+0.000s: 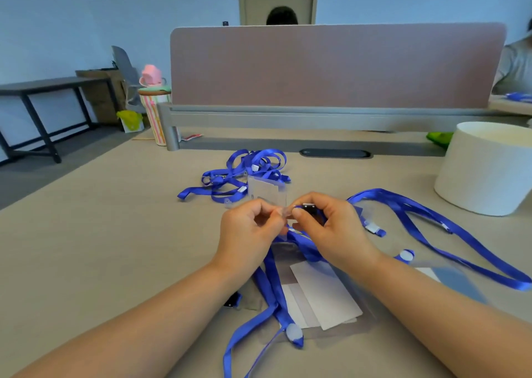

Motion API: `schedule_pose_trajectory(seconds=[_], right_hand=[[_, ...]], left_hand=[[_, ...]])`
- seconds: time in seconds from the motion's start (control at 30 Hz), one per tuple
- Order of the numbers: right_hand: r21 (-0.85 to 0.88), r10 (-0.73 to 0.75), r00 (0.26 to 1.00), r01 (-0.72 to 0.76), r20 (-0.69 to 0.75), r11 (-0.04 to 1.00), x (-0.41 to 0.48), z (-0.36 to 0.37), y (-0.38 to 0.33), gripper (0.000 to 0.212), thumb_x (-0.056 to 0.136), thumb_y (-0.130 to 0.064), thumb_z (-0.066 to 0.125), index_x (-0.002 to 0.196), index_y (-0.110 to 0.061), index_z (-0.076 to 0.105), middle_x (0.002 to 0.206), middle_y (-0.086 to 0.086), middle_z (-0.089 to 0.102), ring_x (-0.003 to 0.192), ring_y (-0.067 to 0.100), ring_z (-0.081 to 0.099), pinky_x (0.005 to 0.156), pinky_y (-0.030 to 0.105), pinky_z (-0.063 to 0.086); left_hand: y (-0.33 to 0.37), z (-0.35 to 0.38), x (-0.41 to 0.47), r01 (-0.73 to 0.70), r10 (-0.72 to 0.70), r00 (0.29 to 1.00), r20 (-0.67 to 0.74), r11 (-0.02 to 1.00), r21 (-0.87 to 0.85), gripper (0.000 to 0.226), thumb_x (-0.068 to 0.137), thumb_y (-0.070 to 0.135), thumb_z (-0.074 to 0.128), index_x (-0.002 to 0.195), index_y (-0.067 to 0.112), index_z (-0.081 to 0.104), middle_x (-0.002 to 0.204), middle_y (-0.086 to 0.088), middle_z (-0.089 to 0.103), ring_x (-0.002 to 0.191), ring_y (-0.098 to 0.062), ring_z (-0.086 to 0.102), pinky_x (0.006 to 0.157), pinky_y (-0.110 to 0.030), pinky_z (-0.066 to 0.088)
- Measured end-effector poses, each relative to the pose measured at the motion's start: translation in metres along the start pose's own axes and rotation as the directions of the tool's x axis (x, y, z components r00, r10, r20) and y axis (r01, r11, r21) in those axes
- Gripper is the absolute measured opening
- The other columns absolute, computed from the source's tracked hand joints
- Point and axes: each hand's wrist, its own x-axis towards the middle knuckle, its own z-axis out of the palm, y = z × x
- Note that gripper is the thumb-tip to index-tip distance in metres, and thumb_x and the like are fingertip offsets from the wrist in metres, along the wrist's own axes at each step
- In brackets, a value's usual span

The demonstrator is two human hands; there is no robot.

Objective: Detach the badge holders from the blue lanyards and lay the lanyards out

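Both hands are held close together just above the bench [115, 233], fingertips almost meeting. A clear strap [285, 212] is pinched between the curled thumb and fingers of the left hand [250, 228]. A black clip [312, 209] is gripped by the curled fingers of the right hand [325, 228], just beside that strap. A clear badge holder [266, 190] is seen directly beyond the fingertips; whether it hangs from the pinched strap cannot be told.

Below the right hand a blue lanyard [270, 285] is draped down onto the bench and runs back between the forearms, with a white tab near its lower end. Under and beside it, flat badge holders with white cards [325, 297] are spread on the bench between the two arms. To the right a second lanyard [460, 245] is laid in a long loop reaching the picture's edge. Farther out, past the hands, a tangled heap of lanyards [241, 173] is piled near the middle of the bench.

At the right edge a white round tub [486, 170] is set on the bench. A black oval cable port [335, 153] is let into the far side, and behind it a pink divider screen [336, 66] is mounted across the bench.
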Motion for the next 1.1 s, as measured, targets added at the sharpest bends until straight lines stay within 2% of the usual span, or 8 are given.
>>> schedule_pose_trajectory(seconds=[0.27, 0.43, 0.57, 0.7, 0.77, 0.9, 1.03, 1.1], right_hand=[[0.267, 0.107, 0.993, -0.118, 0.056, 0.956, 0.002, 0.0, -0.01, 0.019, 0.094, -0.002, 0.046, 0.082, -0.011, 0.057, 0.086, 0.006, 0.068, 0.08, 0.006, 0.07, 0.073, 0.02, 0.057], [0.428, 0.146, 0.968, -0.223, 0.204, 0.876, 0.004, -0.009, -0.016, 0.02, 0.095, -0.004, 0.042, 0.08, -0.012, 0.052, 0.077, -0.005, 0.071, 0.081, 0.011, 0.072, 0.078, 0.028, 0.056], [0.457, 0.105, 0.956, -0.225, 0.274, 0.861, 0.002, -0.013, -0.02, 0.017, 0.095, -0.002, 0.041, 0.082, -0.009, 0.051, 0.077, -0.005, 0.072, 0.083, 0.013, 0.072, 0.076, 0.026, 0.056], [0.486, 0.078, 0.954, -0.217, 0.29, 0.847, 0.002, -0.015, -0.024, 0.019, 0.095, -0.002, 0.041, 0.079, -0.01, 0.05, 0.077, -0.002, 0.073, 0.078, 0.016, 0.072, 0.065, 0.021, 0.056], [0.436, 0.08, 0.953, -0.207, 0.292, 0.876, 0.004, -0.019, -0.028, 0.021, 0.096, -0.005, 0.041, 0.079, -0.012, 0.05, 0.076, 0.0, 0.073, 0.067, 0.016, 0.071, 0.054, 0.019, 0.053], [0.241, 0.075, 0.989, -0.103, 0.125, 0.965, 0.016, -0.035, -0.032, 0.02, 0.098, -0.012, 0.039, 0.082, -0.018, 0.048, 0.062, -0.004, 0.066, 0.041, 0.01, 0.058, 0.039, 0.016, 0.039], [0.523, 0.142, 0.98, -0.049, -0.138, 0.851, 0.033, -0.06, -0.045, 0.023, 0.101, -0.016, 0.033, 0.081, -0.017, 0.046, 0.05, -0.005, 0.058, 0.037, 0.01, 0.049, 0.042, 0.018, 0.042], [0.684, 0.197, 0.969, -0.04, -0.152, 0.729, 0.037, -0.069, -0.053, 0.023, 0.101, -0.019, 0.032, 0.082, -0.016, 0.045, 0.051, -0.003, 0.055, 0.04, 0.01, 0.049, 0.048, 0.022, 0.05]], left_hand=[[-0.006, -0.001, 0.009, 0.06, -0.055, 0.998, 0.039, 0.988, -0.14, 0.022, 0.088, 0.006, 0.053, 0.069, 0.016, 0.059, 0.067, 0.007, 0.064, 0.059, -0.004, 0.063, 0.064, -0.02, 0.053], [-0.023, -0.016, 0.025, -0.227, 0.218, 0.969, 0.116, 0.971, 0.07, 0.025, 0.079, 0.037, 0.05, 0.103, 0.041, 0.048, 0.126, 0.015, 0.043, 0.115, 0.019, 0.036, 0.098, -0.008, 0.031], [-0.032, -0.014, 0.028, -0.119, 0.137, 0.893, 0.429, 0.991, -0.069, 0.053, 0.083, 0.037, 0.035, 0.128, 0.06, 0.021, 0.142, 0.035, 0.027, 0.142, -0.002, 0.014, 0.118, -0.04, 0.002], [-0.023, -0.01, 0.031, -0.019, 0.02, 0.947, 0.32, 1.0, -0.007, 0.035, 0.081, 0.041, 0.039, 0.115, 0.05, 0.042, 0.125, 0.011, 0.047, 0.13, -0.016, 0.037, 0.113, -0.042, 0.026], [-0.019, -0.01, 0.03, -0.002, 0.016, 0.982, 0.187, 0.997, -0.079, 0.012, 0.08, 0.037, 0.043, 0.087, 0.04, 0.052, 0.094, 0.009, 0.053, 0.096, -0.02, 0.054, 0.091, -0.046, 0.044], [-0.016, -0.021, 0.037, -0.071, 0.081, 0.984, -0.157, 0.995, 0.063, 0.044, 0.084, 0.037, 0.024, 0.059, 0.017, 0.054, 0.06, -0.001, 0.053, 0.062, -0.017, 0.047, 0.069, -0.028, 0.041], [-0.003, -0.022, 0.032, -0.114, 0.104, 0.972, 0.21, 0.993, 0.035, 0.023, 0.084, 0.045, 0.041, 0.095, 0.043, 0.061, 0.08, 0.018, 0.068, 0.046, -0.004, 0.041, 0.056, -0.014, 0.039], [0.006, -0.005, 0.027, -0.17, 0.096, 0.874, 0.477, 0.979, 0.114, 0.046, 0.082, 0.044, 0.058, 0.125, 0.045, 0.043, 0.111, 0.032, 0.059, 0.047, -0.001, 0.032, 0.058, -0.009, 0.037]])
